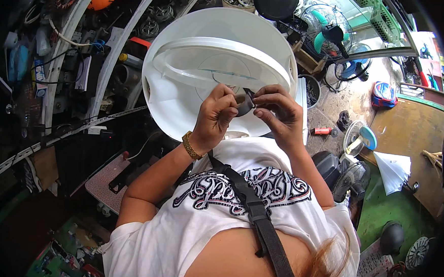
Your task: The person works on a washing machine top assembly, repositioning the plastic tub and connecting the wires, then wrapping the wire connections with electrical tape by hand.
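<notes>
A roll of black tape [244, 107] is gripped between the closed fingers and thumb of my left hand [215, 113]. Close beside it, my right hand [280, 115] has its thumb and forefinger pinched together at the roll's edge, where a short dark strip sticks up. The fingers hide exactly how much of the strip is held. Both hands are raised in front of a large round white plastic tub [158, 115]. A curved white band [222, 43] arches across the tub.
Crowded metal shelves [97, 60] with parts and wires rise on the left. A fan with green blades [326, 33] stands at the far right, near a black pan [276, 2]. Further right are a brown tabletop [410, 132], a small fan [360, 138] and a red cylinder [323, 131] on the floor.
</notes>
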`<state>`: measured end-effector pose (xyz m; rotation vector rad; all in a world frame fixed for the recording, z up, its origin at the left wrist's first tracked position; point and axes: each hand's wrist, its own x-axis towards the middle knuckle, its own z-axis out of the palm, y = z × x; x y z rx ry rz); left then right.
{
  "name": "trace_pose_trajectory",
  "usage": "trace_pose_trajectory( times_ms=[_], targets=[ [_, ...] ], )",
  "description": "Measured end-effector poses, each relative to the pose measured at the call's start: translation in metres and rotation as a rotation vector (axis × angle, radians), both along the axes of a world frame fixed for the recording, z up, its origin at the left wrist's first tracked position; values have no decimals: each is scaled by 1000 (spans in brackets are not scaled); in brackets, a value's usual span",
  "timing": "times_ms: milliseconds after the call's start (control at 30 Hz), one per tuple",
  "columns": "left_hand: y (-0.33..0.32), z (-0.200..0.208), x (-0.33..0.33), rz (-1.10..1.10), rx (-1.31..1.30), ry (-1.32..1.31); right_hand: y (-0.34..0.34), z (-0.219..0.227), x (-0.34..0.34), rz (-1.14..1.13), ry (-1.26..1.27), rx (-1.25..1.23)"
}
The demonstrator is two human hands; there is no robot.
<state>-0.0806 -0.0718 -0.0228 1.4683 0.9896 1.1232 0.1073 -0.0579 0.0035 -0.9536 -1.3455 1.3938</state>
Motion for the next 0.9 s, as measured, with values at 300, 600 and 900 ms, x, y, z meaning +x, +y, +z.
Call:
trace_pose_trajectory(
  times_ms=[300, 600, 900],
  targets=[
    [-2, 10, 11, 181, 197, 265, -13, -3, -20, -214, -100, 57],
    [-9, 4, 9, 192, 215, 354, -14, -11, -14, -90, -112, 9],
    [-11, 10, 10, 192, 222, 424, -14, -9, -16, -99, 35, -77]
  ],
)
